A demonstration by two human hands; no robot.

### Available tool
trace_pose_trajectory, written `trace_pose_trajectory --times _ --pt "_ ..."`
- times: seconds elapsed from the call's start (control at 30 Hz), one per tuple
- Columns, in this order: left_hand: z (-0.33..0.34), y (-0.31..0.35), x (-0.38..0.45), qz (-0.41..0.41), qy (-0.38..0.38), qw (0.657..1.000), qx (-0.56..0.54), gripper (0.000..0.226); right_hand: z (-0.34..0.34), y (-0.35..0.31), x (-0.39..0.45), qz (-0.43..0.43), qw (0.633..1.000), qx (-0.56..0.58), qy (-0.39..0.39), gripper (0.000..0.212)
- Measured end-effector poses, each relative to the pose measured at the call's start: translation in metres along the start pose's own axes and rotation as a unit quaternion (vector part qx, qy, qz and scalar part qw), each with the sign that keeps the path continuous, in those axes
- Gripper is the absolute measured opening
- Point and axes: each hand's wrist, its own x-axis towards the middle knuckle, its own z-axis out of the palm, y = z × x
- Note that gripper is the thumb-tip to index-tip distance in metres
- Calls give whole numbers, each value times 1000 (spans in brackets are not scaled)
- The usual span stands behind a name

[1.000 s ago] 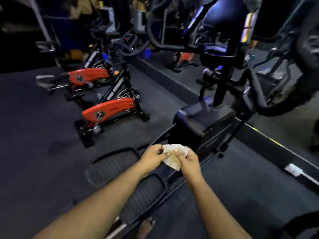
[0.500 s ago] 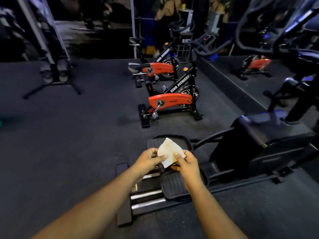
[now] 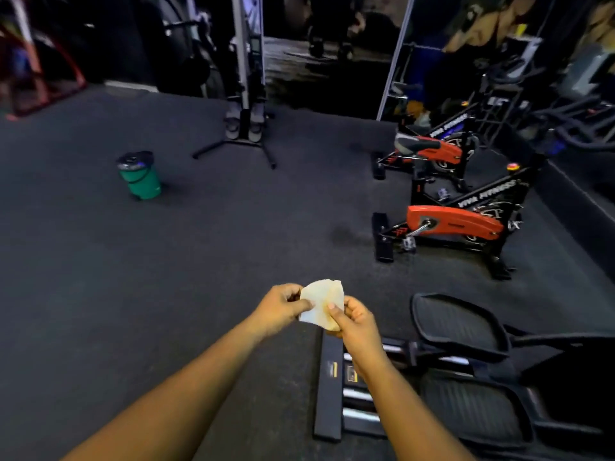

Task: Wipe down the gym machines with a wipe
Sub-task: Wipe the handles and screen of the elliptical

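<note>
1. The view has swung to the left since the earlier picture. The big black machine has slid off the right edge, and a green bin (image 3: 140,176) now shows in the upper left of the frame.
2. Both hands are pinching the wipe (image 3: 322,304) in the middle of the frame, above the floor. The left hand (image 3: 283,309) holds its left edge, and the right hand (image 3: 354,322) holds its lower right edge with the thumb on top.
3. The wipe looks folded and a bit yellow.
4. I think the step is getting the wipe ready. Fold it so a clean side faces out, then hold it flat.
5. The stepper machine (image 3: 459,371) sits at the lower right. Two red bikes (image 3: 454,222) stand in the upper right.
6. The green bin has a dark bag in it. I cannot tell what else is inside.
</note>
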Motion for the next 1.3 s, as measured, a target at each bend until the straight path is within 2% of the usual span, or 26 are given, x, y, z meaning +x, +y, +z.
trace_pose_trajectory --times 0.17,0.27,0.37,0.67,0.87,1.03,1.2,1.3 --pt "-73 -5 14 -19 19 999 -26 18 72 -13 35 -2 1000 9 -16 13" --pt "-93 -3 37 -21 25 998 -49 21 92 -25 66 -5 999 21 -27 15" --pt "-107 3 78 -2 32 998 -57 23 99 -36 110 -17 999 29 -4 16" --pt "-119 62 311 45 12 998 38 19 62 -69 315 -27 990 102 96 13" --pt "-93 126 444 75 -41 995 53 10 6 -120 424 -43 979 133 150 10" --pt "-35 175 547 98 -124 987 40 14 -57 -163 486 -54 960 179 207 15" --pt "36 220 641 161 -227 960 35 8 -124 -191 532 -92 934 181 294 23" --pt "88 248 704 187 -308 932 35 7 -165 -206 563 -114 901 182 376 24"
